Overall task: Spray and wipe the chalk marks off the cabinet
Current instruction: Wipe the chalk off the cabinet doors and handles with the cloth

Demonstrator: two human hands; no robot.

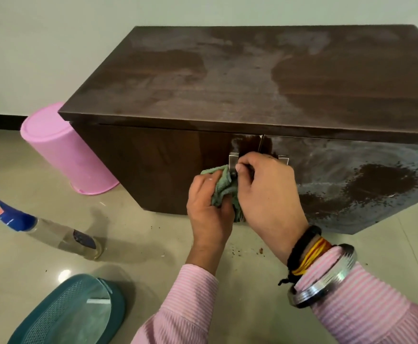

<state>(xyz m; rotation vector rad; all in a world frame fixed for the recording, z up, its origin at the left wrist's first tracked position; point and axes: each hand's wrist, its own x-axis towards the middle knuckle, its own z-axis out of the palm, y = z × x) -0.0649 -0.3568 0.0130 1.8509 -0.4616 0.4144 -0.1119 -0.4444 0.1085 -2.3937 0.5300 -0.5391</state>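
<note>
While the spray bottle's label stays unreadable, both grips clutch the green cloth. Left hand and right hand press it against the cabinet's near handle.

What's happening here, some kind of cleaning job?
Yes. A person's left hand and right hand both grip a crumpled green cloth at the metal handle of a dark brown wooden cabinet. Whitish chalky smears remain on its top and right door. A clear spray bottle with a blue head lies on the floor.
</note>
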